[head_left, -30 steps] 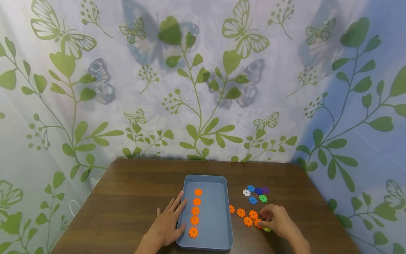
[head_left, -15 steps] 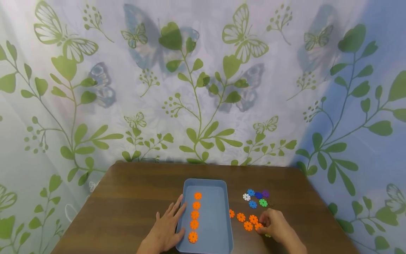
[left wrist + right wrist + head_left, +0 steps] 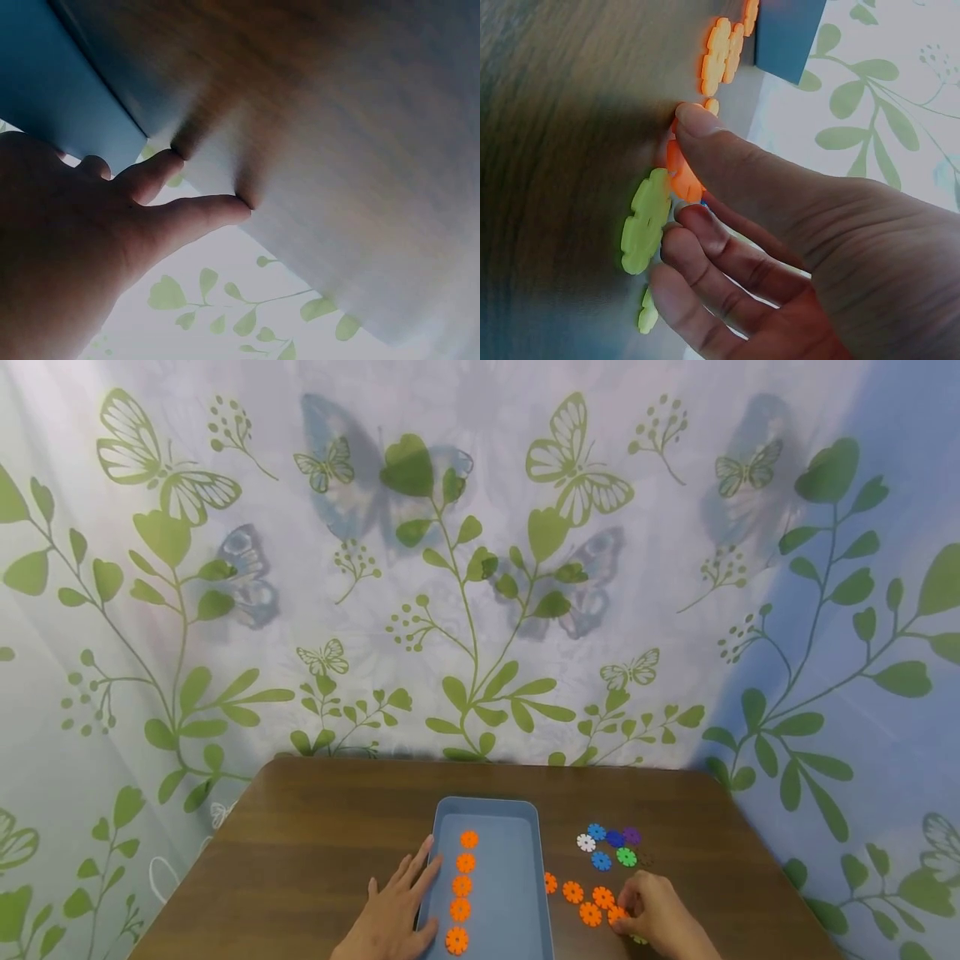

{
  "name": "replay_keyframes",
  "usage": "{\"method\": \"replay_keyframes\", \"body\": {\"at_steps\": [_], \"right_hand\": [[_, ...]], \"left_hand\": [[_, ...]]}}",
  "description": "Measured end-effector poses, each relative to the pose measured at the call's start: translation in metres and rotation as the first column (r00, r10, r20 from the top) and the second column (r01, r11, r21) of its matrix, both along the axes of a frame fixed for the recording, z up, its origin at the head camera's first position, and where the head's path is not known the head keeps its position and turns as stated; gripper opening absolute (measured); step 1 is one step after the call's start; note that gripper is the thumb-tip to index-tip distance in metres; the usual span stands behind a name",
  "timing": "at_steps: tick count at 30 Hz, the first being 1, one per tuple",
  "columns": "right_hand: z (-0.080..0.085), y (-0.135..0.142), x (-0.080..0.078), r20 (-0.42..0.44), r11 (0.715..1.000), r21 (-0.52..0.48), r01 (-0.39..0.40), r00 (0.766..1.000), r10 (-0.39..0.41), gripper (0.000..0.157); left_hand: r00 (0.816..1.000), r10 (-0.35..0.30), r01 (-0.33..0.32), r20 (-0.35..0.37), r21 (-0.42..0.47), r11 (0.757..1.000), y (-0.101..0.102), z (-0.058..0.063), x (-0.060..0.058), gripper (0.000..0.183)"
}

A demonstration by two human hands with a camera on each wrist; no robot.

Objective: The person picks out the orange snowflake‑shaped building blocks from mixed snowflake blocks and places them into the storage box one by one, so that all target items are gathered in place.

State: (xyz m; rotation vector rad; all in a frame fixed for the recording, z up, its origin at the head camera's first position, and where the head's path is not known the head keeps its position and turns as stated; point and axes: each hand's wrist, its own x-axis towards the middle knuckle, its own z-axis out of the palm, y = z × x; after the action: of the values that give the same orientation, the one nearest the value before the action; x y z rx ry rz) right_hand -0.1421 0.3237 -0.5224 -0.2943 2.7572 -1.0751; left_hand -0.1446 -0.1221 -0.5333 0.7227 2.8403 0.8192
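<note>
The right hand (image 3: pixel 658 912) pinches an orange disc (image 3: pixel 684 176) at the tabletop (image 3: pixel 337 827), its index tip hidden, a lime disc (image 3: pixel 645 221) beside its fingers; the left hand (image 3: pixel 392 906) lies spread along the tray's (image 3: pixel 512 893) edge; the orange one is probably light, stiff, a little slick; its notched rim looks the best hold, from opposite sides.

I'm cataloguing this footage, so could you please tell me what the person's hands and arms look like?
Both the left hand and the right hand are bare, without gloves. No sleeve, watch, bracelet or ring shows in these views.
</note>
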Motion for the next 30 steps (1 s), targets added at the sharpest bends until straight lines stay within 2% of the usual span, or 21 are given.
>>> {"method": "replay_keyframes", "body": {"at_steps": [6,10,14,17,19,22,24,25,27,30], "right_hand": [[-0.002,0.003,-0.001,-0.036,0.999,0.012,-0.034,0.999,0.034,0.029],[-0.002,0.003,0.0,-0.035,0.998,-0.03,-0.051,0.998,0.05,0.029],[-0.013,0.011,-0.003,-0.052,0.993,-0.055,-0.102,0.994,0.099,0.024],[-0.013,0.011,-0.004,-0.024,0.991,-0.073,-0.114,0.993,0.112,0.02],[-0.025,0.018,-0.009,0.009,0.988,-0.103,-0.115,0.993,0.116,0.019],[-0.012,0.01,-0.007,-0.029,0.986,-0.108,-0.124,0.992,0.121,0.016],[-0.002,0.002,-0.006,-0.087,0.983,-0.112,-0.146,0.987,0.136,0.016],[0.015,-0.009,-0.001,-0.124,0.983,-0.101,-0.151,0.983,0.138,0.017],[0.032,-0.025,0.003,-0.177,0.977,-0.125,-0.175,0.973,0.152,0.016],[0.041,-0.046,0.004,-0.276,0.954,-0.159,-0.255,0.939,0.205,0.016]], "left_hand": [[1.0,-0.014,0.014,-0.004,0.008,1.0,-0.002,-0.006,-0.005,0.077],[1.0,-0.021,0.02,0.009,0.011,1.0,-0.003,-0.009,-0.006,0.077],[0.998,-0.031,0.031,0.047,0.007,1.0,-0.002,-0.006,-0.007,0.079],[0.997,-0.041,0.041,0.062,-0.002,0.999,-0.002,-0.003,-0.006,0.08],[0.997,-0.041,0.042,0.062,-0.006,0.999,-0.002,-0.003,-0.005,0.081],[0.998,-0.047,0.047,0.047,0.004,0.999,-0.003,-0.006,-0.005,0.08],[0.998,-0.054,0.053,0.036,0.016,0.998,-0.004,-0.008,-0.006,0.079],[0.998,-0.056,0.056,0.027,0.017,0.998,-0.005,-0.009,-0.006,0.079],[0.998,-0.061,0.061,0.02,0.02,0.998,-0.005,-0.009,-0.007,0.078],[0.998,-0.058,0.057,0.023,0.01,0.998,-0.005,-0.009,-0.007,0.079]]}}
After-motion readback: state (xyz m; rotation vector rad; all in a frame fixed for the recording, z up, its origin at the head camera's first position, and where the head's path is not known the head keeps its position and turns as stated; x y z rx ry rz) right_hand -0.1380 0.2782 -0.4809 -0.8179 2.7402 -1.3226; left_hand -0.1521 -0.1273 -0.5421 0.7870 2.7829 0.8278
